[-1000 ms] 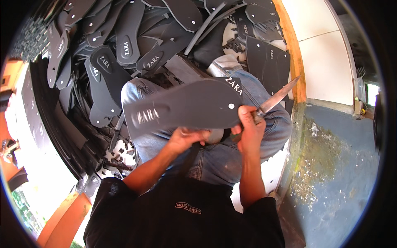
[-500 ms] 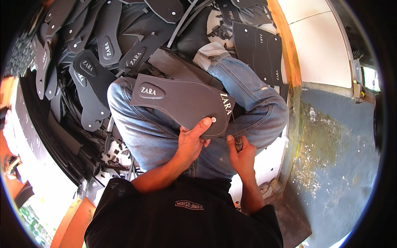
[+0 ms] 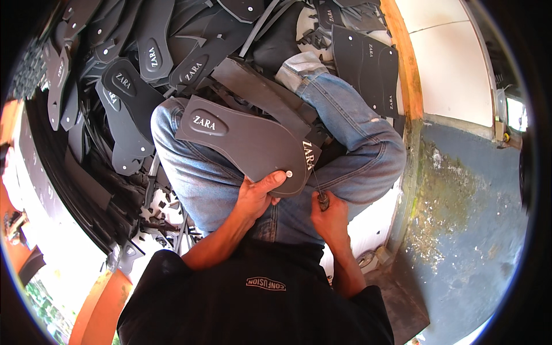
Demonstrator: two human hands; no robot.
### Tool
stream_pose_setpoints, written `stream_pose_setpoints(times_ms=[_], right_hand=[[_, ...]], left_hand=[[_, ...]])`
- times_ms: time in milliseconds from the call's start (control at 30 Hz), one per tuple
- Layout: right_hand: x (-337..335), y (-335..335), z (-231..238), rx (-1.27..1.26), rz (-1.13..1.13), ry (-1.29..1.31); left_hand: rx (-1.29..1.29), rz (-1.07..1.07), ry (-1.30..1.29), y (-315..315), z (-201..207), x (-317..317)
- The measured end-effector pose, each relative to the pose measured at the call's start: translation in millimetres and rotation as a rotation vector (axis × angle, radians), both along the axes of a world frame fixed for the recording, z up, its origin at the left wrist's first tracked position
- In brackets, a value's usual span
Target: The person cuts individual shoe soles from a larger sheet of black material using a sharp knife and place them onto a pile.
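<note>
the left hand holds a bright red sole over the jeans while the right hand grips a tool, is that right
Wrong colour: the head view shows a dark grey sole, not bright red. The left hand does hold it over the jeans while the right hand grips a tool.

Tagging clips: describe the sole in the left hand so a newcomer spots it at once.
Start at the blue jeans mid-picture, below the heap of soles. Over them, the left hand grips one dark sole by its wide end, beside a white dot. Unlike its neighbours, it is held, with the knife close to that end.
</note>
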State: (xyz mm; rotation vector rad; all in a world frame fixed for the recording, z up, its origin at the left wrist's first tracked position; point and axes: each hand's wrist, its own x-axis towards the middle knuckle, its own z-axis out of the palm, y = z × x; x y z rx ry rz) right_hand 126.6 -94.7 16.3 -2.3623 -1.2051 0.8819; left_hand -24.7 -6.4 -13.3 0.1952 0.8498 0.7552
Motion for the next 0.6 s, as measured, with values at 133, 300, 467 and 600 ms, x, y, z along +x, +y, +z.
stream_pose_setpoints(times_ms=[133, 300, 467, 600], right_hand=[[-2.1, 10.9, -1.9, -0.060, 0.053, -0.021], [-2.8, 62.2, -9.6, -0.001, 0.146, 0.010], [9.9, 80.3, -27.3, 0.102, -0.039, 0.275], [12.0, 80.2, -9.7, 0.039, -0.229, 0.791]], left_hand=[[0.024, -0.049, -0.036, -0.9, -6.8, -6.4], [0.053, -0.151, 0.076, -13.3, -16.3, -13.5], [0.028, -0.141, 0.038, -16.5, -12.9, -8.9], [0.044, -0.169, -0.013, -15.4, -19.4, -16.7]])
